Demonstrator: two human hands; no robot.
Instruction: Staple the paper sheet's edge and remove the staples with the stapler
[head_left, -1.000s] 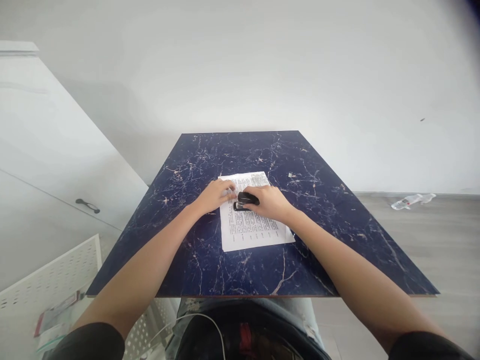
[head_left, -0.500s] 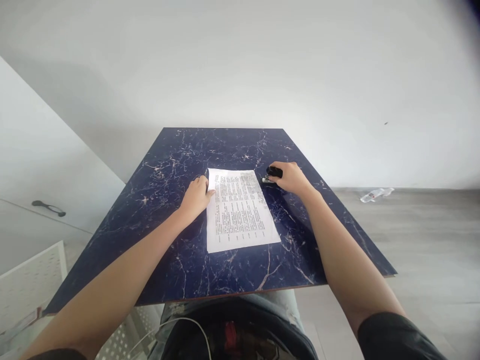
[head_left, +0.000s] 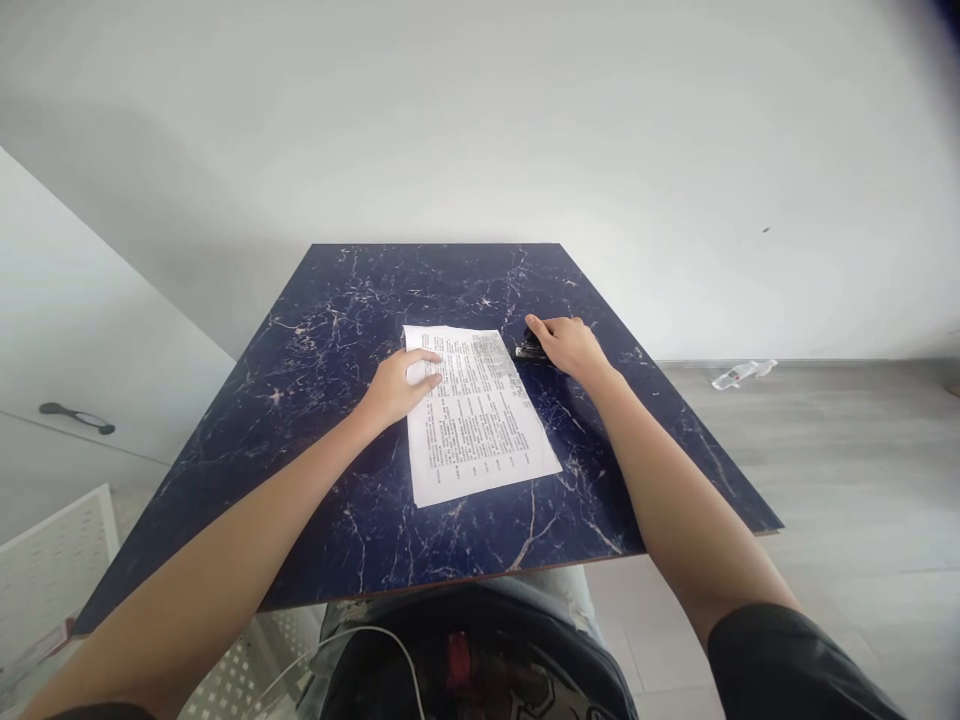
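Observation:
A printed white sheet of paper (head_left: 474,412) lies on the dark blue marbled table (head_left: 337,300). My left hand (head_left: 397,385) rests on the sheet's upper left corner, fingers curled and pressing down on it. My right hand (head_left: 568,343) lies over a small black stapler (head_left: 527,349) on the table just right of the sheet's top edge; the fingers cover most of it.
A white cabinet with a black handle (head_left: 76,417) stands to the left. A white perforated panel (head_left: 52,560) is at the lower left. An empty plastic bottle (head_left: 742,373) lies on the grey floor at the right by the wall.
My right hand carried the stapler off the sheet to the table at its upper right. My left hand slid from the sheet's top middle to its left corner.

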